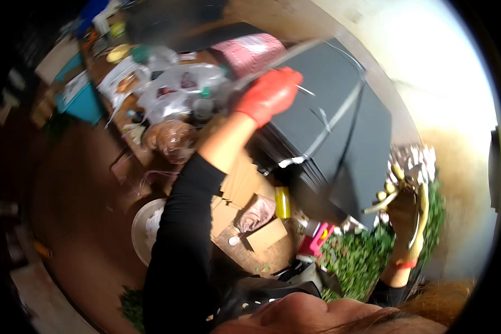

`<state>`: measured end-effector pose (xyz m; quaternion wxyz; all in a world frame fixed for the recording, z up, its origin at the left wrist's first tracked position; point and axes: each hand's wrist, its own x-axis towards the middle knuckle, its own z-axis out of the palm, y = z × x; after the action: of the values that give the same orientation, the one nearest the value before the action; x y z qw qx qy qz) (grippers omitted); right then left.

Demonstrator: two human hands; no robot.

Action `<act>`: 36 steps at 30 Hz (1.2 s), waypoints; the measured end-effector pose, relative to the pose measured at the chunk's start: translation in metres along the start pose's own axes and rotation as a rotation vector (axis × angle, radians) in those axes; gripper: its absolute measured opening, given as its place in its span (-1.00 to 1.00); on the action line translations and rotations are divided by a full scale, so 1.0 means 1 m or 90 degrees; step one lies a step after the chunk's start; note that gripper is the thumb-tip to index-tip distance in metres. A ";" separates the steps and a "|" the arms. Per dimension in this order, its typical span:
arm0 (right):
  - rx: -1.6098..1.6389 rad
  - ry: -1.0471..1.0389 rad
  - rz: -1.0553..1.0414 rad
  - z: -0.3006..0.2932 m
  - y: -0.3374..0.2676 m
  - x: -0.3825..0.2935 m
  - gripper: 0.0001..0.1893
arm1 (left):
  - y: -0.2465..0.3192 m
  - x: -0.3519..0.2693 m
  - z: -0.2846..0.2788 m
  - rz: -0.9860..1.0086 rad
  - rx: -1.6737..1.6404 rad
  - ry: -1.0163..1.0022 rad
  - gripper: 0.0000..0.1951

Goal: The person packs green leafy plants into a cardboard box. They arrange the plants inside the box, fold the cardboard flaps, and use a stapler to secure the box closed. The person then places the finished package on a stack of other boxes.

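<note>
My left hand (271, 96), in a red glove, is curled at the edge of a strapped stack of dark grey ribbed sheets (313, 104). A short thin white strand (306, 90) sticks out from its fingers; blur hides the exact grip. A dark strap (352, 121) and a pale band (338, 112) cross the stack. Off to the right, my right hand (405, 215), in a tan glove with a red cuff, holds pruning shears (423, 202). Their pale yellow handles are spread apart, with the blades beyond the fingers.
Clear plastic bags (177, 81) and a pink-and-white patterned package (250, 50) lie on the far left of the table. Nearer are cardboard (244, 179), a yellow roll (282, 202) and a pink object (313, 244). Green leaves (359, 259) pile beneath my right arm; a white bucket (144, 229) stands left.
</note>
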<state>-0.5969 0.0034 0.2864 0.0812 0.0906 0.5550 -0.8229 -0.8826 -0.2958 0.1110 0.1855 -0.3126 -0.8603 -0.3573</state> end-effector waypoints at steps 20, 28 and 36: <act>0.853 0.815 -0.557 -0.183 0.244 -0.494 -0.43 | -0.070 0.008 0.002 0.069 0.069 -0.052 -0.61; 1.047 0.871 -0.307 -0.252 0.304 -0.475 -0.53 | -0.044 0.028 -0.017 0.097 0.455 0.032 -0.37; 0.278 1.021 -0.231 -0.344 0.364 -0.531 -0.50 | 0.309 -0.121 0.045 0.628 0.101 0.152 -0.57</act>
<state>0.0234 0.2052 -0.0404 -0.4890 0.5698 0.2790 -0.5987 -0.5904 -0.1420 0.1688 0.4522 -0.6236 -0.6074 -0.1943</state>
